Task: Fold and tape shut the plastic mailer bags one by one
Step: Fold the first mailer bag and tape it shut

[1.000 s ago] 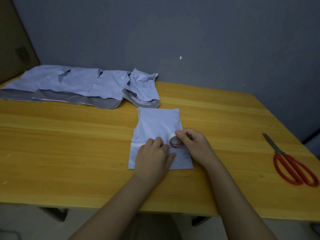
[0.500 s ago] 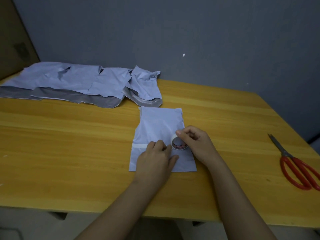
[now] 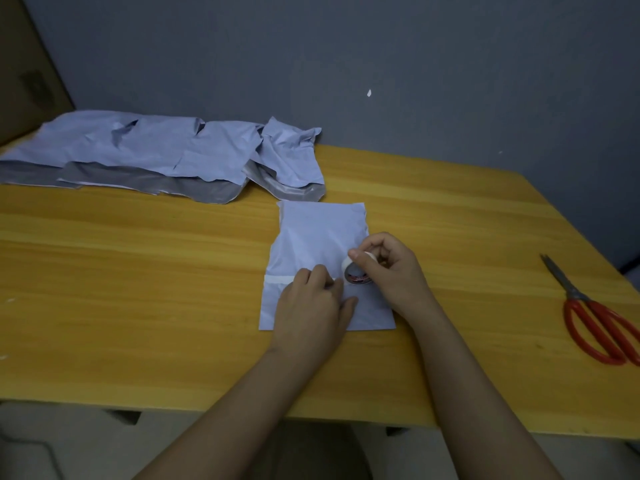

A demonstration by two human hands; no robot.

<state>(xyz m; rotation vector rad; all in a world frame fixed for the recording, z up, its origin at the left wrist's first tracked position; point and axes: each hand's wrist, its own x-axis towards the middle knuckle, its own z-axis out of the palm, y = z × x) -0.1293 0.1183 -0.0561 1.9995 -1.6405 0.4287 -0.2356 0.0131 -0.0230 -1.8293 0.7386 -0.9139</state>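
Observation:
A folded pale blue mailer bag (image 3: pixel 318 237) lies flat on the wooden table (image 3: pixel 138 289) in front of me. A strip of white tape (image 3: pixel 278 279) runs across it from its left edge. My left hand (image 3: pixel 313 306) presses down on the bag and the tape, fingers together. My right hand (image 3: pixel 388 271) is shut on a small white tape roll (image 3: pixel 355 275), which stands on the bag just right of my left fingertips. The tape between roll and left hand is mostly hidden by my fingers.
A heap of several unfolded blue and grey mailer bags (image 3: pixel 156 154) lies at the back left of the table. Red-handled scissors (image 3: pixel 595 317) rest near the right edge. A grey wall (image 3: pixel 381 64) stands behind, and a brown cardboard panel (image 3: pixel 24 64) at the far left.
My right hand has drawn the tape roll a little to the right across the bag. My left hand stays pressed on the tape.

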